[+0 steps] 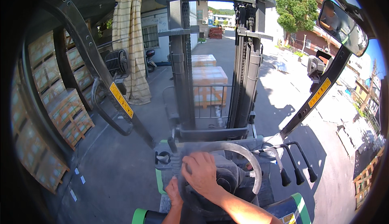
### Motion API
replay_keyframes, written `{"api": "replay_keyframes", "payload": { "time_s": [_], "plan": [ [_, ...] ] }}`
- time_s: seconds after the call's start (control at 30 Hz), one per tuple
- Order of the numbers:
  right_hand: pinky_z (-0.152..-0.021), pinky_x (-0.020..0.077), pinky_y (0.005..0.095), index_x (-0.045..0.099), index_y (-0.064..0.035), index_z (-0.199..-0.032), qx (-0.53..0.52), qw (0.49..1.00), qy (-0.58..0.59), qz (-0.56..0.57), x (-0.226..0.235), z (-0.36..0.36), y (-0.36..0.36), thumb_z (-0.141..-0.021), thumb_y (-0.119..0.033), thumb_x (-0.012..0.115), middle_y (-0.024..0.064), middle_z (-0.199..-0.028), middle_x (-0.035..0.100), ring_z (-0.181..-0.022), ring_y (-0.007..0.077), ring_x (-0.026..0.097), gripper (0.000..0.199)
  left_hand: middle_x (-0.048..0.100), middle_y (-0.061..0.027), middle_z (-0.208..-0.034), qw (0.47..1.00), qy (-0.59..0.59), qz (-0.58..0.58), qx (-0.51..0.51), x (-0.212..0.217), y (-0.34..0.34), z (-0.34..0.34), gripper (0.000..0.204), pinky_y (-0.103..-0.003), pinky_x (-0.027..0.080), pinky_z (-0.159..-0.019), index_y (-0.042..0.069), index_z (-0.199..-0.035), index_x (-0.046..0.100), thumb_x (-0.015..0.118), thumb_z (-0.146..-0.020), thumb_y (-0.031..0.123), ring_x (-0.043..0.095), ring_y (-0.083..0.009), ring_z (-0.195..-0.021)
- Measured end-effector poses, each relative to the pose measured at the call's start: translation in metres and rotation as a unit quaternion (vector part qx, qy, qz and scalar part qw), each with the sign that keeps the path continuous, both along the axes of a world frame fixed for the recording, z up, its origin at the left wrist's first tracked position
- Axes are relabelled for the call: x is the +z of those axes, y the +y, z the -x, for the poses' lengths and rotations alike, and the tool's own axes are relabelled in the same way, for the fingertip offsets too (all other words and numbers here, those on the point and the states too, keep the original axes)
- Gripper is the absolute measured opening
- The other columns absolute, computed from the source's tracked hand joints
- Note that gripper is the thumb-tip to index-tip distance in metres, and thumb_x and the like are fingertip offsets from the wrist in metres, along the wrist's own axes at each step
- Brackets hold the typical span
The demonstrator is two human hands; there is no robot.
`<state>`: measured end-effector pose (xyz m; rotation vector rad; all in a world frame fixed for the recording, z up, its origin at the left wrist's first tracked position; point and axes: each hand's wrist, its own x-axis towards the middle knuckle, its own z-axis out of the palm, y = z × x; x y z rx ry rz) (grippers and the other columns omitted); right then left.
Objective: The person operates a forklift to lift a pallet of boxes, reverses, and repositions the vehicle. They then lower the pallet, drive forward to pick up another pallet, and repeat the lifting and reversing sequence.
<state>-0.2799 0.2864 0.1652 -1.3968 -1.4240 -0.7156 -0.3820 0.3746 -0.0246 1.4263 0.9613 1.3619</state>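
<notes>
The steering wheel (254,163) of a forklift is in front of me, its rim showing mostly at the top and right. My right hand (200,171) reaches across to the wheel's upper left, fingers curled over the rim there; a dark knob-like bit shows by its fingertips. Just below and left of it, my left hand (174,192) is closed against the wheel's left side, its grip partly hidden. A short lever (172,146) stands beyond the hands. Three black-knobbed control levers (298,175) rise right of the wheel, with no hand on them.
Ahead, the mast (181,70) frames strapped crates on pallets (208,80). More stacked crates (71,112) line the left side, near a striped curtain (127,50). A mirror (342,25) hangs at upper right. Wooden pallets (366,179) stand at far right.
</notes>
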Motion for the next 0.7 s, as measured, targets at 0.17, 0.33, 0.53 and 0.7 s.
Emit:
{"api": "replay_keyframes", "payload": {
  "time_s": [0.17,0.33,0.53,0.7],
  "plan": [
    [-0.088,0.0484,0.0419,0.07,-0.0092,-0.103,0.055,0.996,-0.005,0.063,-0.018,0.025,-0.021,-0.079,-0.014,0.078,0.0046,-0.102,0.061,-0.098,0.0251,0.061,0.026,0.059,-0.0111,-0.068,0.985,0.102,-0.136,0.038,-0.035,0.007,-0.001,0.036,-0.04,0.046,-0.06,0.0,-0.083,0.065,0.054,-0.107,0.025,0.051,-0.0202,-0.064],
    [-0.089,0.0489,0.0417,0.07,-0.0108,-0.108,0.1,0.99,-0.008,0.097,-0.031,0.035,-0.057,-0.079,-0.014,0.078,0.0035,-0.105,0.06,-0.101,0.0236,0.06,0.03,0.05,-0.0051,-0.06,0.949,-0.301,-0.001,0.095,-0.046,-0.023,-0.032,0.039,-0.039,0.042,-0.054,0.008,-0.072,0.057,0.054,-0.105,0.03,0.044,-0.0228,-0.055],
    [-0.083,0.0495,0.0442,0.072,-0.0109,-0.097,0.135,0.982,-0.013,0.131,-0.04,0.037,-0.09,-0.076,-0.013,0.08,0.0039,-0.108,0.062,-0.094,0.0252,0.062,0.023,0.06,-0.0156,-0.07,0.99,0.118,-0.055,0.057,0.011,-0.057,0.001,0.047,-0.041,0.047,-0.063,0.0,-0.085,0.064,0.051,-0.107,0.04,0.056,-0.0242,-0.064],
    [-0.087,0.049,0.0475,0.068,-0.0114,-0.088,0.138,0.981,-0.016,0.134,-0.025,0.039,-0.127,-0.072,-0.01,0.081,0.0051,-0.1,0.06,-0.097,0.0299,0.06,0.021,0.064,-0.0173,-0.068,0.994,0.084,0.013,0.072,0.041,-0.084,-0.013,0.047,-0.043,0.052,-0.064,0.002,-0.094,0.074,0.051,-0.108,0.041,0.067,-0.0299,-0.063]
  ]
}}
